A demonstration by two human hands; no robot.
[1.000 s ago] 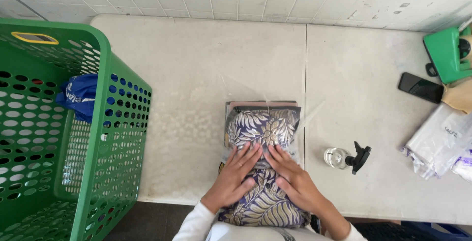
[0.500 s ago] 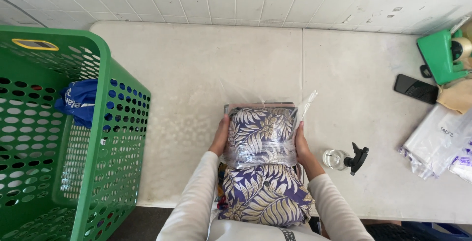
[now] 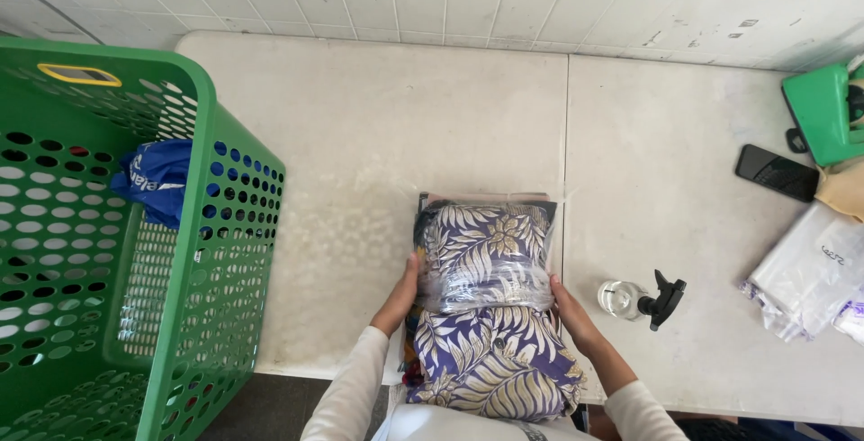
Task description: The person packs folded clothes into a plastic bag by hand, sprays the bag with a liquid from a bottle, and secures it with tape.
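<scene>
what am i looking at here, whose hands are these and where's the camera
The camera sits on a person's head and looks straight down at a pale table. No machine here: the left hand and right hand are that person's own. Each has a grip on one side of a folded purple leaf-print garment, half inside a clear plastic bag. A green perforated basket stands to the left. A spray bottle, a dark phone and a stack of plastic bags lie to the right.

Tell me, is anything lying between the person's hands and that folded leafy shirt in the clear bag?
Nothing visible. The left hand and right hand grip the sides of the clear bag directly; only the bag's film covers the folded shirt. The spray bottle lies off to the right.
</scene>
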